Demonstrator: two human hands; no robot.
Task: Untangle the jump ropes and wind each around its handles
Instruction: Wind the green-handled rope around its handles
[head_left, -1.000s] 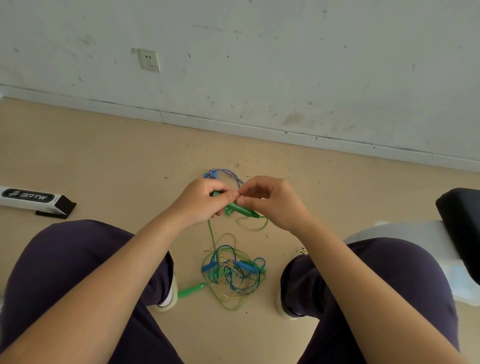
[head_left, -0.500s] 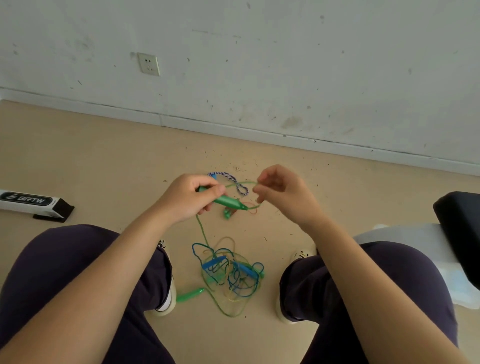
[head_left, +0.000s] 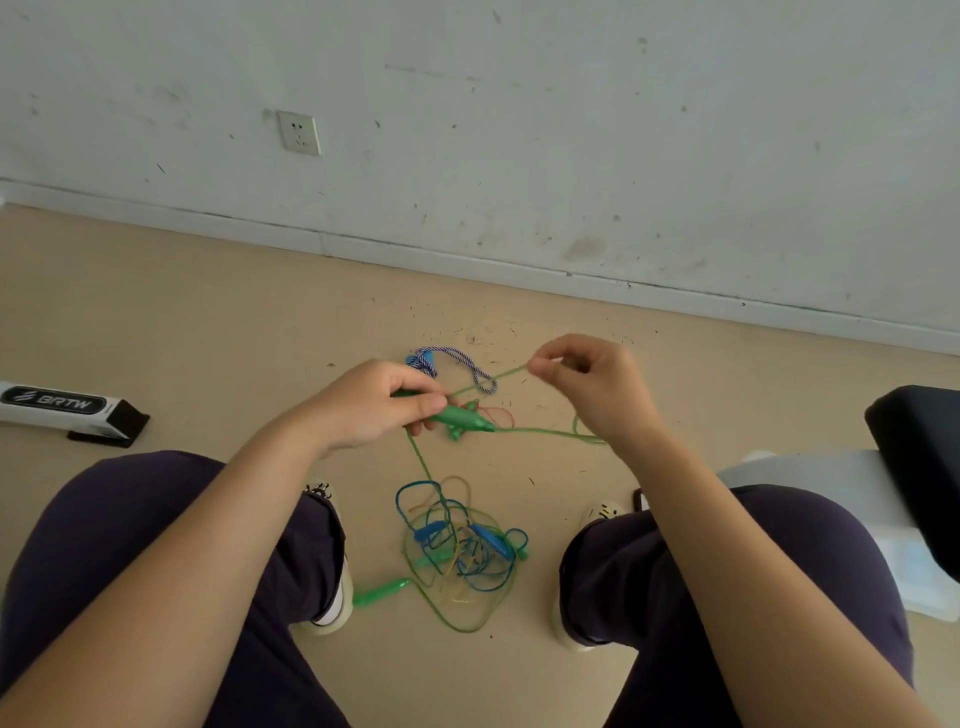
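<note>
My arms are bare, no sleeves. Dark purple trousers (head_left: 156, 519) below my fingers (head_left: 431, 402), pale shoes (head_left: 332, 608) with dark trim.

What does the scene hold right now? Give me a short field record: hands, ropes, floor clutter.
left hand: grips green handle
right hand: pinches green cord, pulled taut
tangle: blue and green ropes on the floor between the feet
second green handle: on the floor by the left shoe
braided rope: on the floor beyond the hands
white box: far left
</note>
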